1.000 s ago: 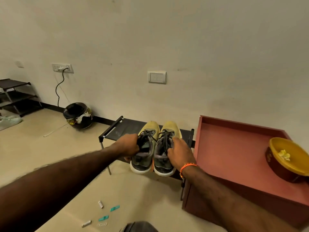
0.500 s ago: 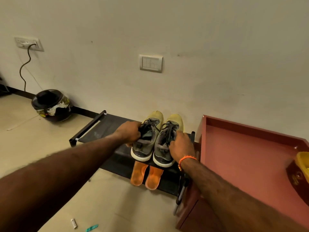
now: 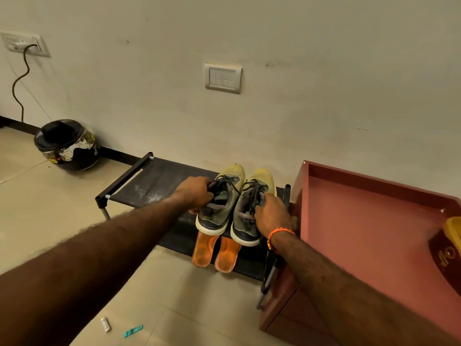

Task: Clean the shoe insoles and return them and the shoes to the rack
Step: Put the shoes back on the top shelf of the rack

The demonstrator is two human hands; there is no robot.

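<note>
Two grey-and-yellow laced shoes stand side by side on the top shelf of the black rack (image 3: pixel 154 182), toes to the wall. My left hand (image 3: pixel 197 194) grips the left shoe (image 3: pixel 223 203) at its collar. My right hand (image 3: pixel 272 216), with an orange band at the wrist, holds the right shoe (image 3: pixel 249 216) by its side and laces. Two orange insoles (image 3: pixel 214 253) lie on the lower shelf below the shoes, their heel ends sticking out over the front edge.
A red-brown cabinet (image 3: pixel 361 221) stands right against the rack, with a yellow-lidded brown container (image 3: pixel 449 253) on it. A black helmet (image 3: pixel 67 144) sits on the floor at left by the wall. Small bits of litter (image 3: pixel 119 327) lie on the tiled floor.
The view has moved closer and tilted down, so the insoles on the lower shelf now show. Both hands stay on the shoes, which have settled further onto the top shelf.
</note>
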